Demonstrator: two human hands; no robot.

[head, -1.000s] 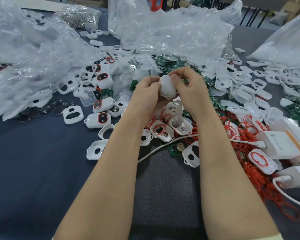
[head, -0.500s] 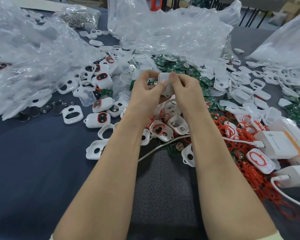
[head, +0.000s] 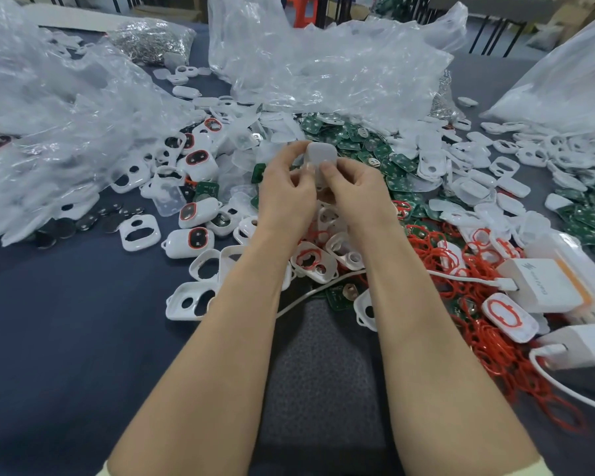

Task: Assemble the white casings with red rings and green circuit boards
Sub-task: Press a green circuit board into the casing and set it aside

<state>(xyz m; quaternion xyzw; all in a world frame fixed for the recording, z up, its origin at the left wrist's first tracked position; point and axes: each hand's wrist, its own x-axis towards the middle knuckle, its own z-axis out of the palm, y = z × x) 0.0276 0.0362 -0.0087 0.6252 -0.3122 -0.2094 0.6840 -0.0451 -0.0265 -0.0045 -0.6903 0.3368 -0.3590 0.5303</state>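
print on white box (head: 543,286) blurred, unreadable

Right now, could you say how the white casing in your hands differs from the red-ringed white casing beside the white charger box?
The plain white plastic casing is held aloft between left hand and right hand; the red-ringed white casing lies flat. The first's face is blank; the second's carries a ring. Both are rounded.

Crumpled clear plastic bags (head: 323,63) across the dark tabletop (head: 66,321). Coin cells (head: 64,229) at left. White charger (head: 543,286) with cable (head: 471,278) at right.
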